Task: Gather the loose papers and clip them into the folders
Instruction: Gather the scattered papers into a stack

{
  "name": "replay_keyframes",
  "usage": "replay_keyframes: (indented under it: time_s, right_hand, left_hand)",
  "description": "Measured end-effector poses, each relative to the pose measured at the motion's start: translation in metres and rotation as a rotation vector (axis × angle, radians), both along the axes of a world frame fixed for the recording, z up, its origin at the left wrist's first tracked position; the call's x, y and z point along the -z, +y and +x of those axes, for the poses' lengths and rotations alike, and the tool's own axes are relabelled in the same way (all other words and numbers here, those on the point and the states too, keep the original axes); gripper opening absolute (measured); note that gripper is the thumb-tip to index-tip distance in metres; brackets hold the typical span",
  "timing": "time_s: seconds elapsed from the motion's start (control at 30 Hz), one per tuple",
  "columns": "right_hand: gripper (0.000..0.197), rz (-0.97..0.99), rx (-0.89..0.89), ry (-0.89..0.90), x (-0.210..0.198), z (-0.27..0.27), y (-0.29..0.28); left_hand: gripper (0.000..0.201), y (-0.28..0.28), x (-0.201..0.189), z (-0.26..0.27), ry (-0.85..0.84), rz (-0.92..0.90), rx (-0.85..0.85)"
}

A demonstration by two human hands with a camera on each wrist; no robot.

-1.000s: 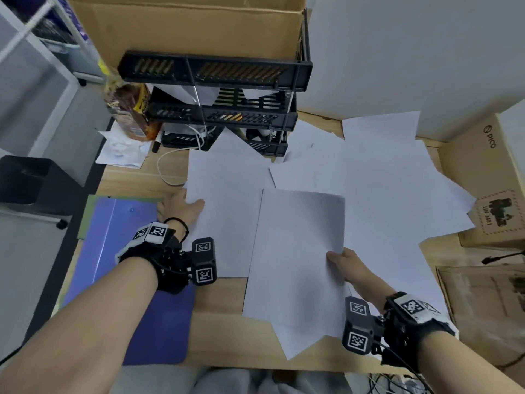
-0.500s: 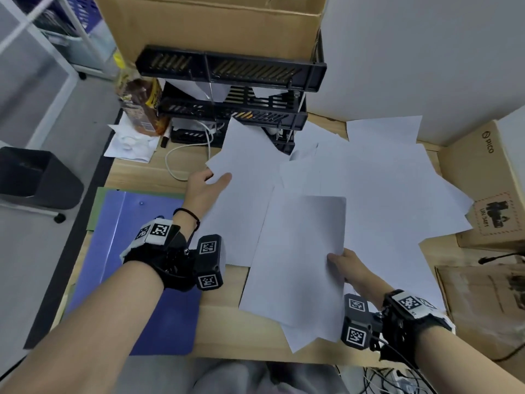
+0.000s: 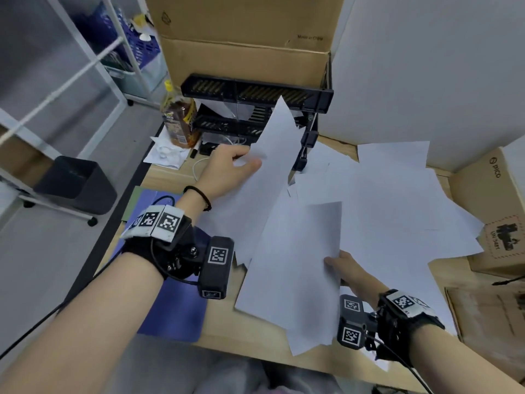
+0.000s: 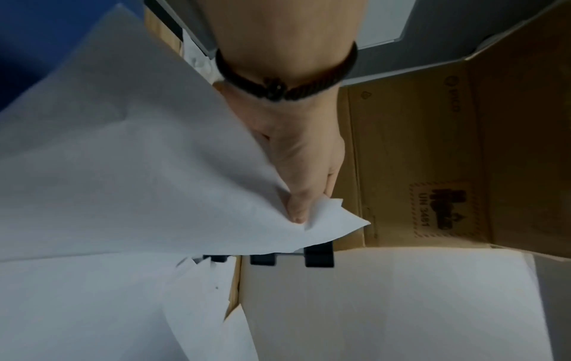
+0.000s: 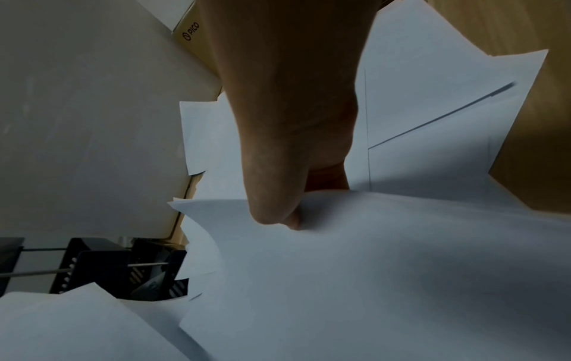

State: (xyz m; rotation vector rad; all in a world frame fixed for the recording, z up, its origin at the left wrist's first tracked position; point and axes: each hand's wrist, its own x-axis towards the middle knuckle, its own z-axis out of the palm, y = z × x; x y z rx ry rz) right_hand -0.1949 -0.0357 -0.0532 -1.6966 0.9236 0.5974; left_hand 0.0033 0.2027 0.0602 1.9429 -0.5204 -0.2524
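Up comes the left hand (image 3: 231, 172), which half a second back lay low on its sheet near the blue folder (image 3: 173, 305); now that white sheet (image 3: 272, 155) is raised off the surface, its far corner tilted up in front of the black tray rack (image 3: 255, 93). Thumb on top, fingers beneath, the left hand pinches the sheet near its edge, and the left wrist view shows the paper crumpling a touch at the thumb. Over on the other side, the right hand (image 3: 345, 268) has kept its grip on the right edge of a small stack of sheets (image 3: 295, 265), thumb pressed down on top, fingers hidden underneath. That stack sits tipped, its near corner hanging past the front edge of the wooden surface (image 3: 218, 341). Between and behind the two hands, loose papers (image 3: 397, 200) lie spread and overlapping across the surface, reaching toward the PICO cardboard box (image 3: 494, 211) on the right. The blue folder lies flat at the left front, partly under the left forearm. A brown drink bottle (image 3: 179, 120) stands just left of the rack, with a large cardboard box (image 3: 247, 41) atop it.
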Motion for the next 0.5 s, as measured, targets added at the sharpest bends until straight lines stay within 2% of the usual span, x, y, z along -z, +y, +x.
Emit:
replay_keyframes:
  time_s: [0.1, 0.2, 0.23, 0.27, 0.33, 0.4, 0.47, 0.5]
  right_hand:
    - [0.029, -0.005, 0.018, -0.022, -0.006, -0.006, -0.009]
    - [0.033, -0.004, 0.043, -0.065, -0.016, -0.015, -0.025]
    - [0.033, -0.001, 0.056, -0.078, -0.02, -0.017, -0.031]
    - [0.031, -0.003, 0.07, -0.094, -0.024, -0.02, -0.037]
    - [0.027, -0.01, 0.099, -0.119, -0.029, -0.027, -0.051]
    - [0.024, -0.015, 0.13, -0.143, -0.031, -0.034, -0.065]
    - [0.021, -0.019, 0.177, -0.164, -0.031, -0.042, -0.079]
    - [0.018, -0.022, 0.205, -0.168, -0.031, -0.046, -0.085]
  left_hand:
    - [0.013, -0.018, -0.023, -0.008, -0.082, 0.034, 0.028]
    - [0.042, -0.046, -0.056, -0.02, -0.16, 0.004, 0.083]
    - [0.046, -0.056, -0.069, -0.026, -0.178, -0.025, 0.115]
    - [0.043, -0.067, -0.082, -0.033, -0.18, -0.06, 0.161]
    - [0.024, -0.087, -0.106, -0.048, -0.171, -0.128, 0.248]
    - [0.012, -0.105, -0.127, -0.059, -0.167, -0.253, 0.266]
    - [0.009, -0.119, -0.139, -0.063, -0.1, -0.416, 0.218]
    - [0.015, -0.125, -0.141, -0.061, -0.057, -0.484, 0.177]
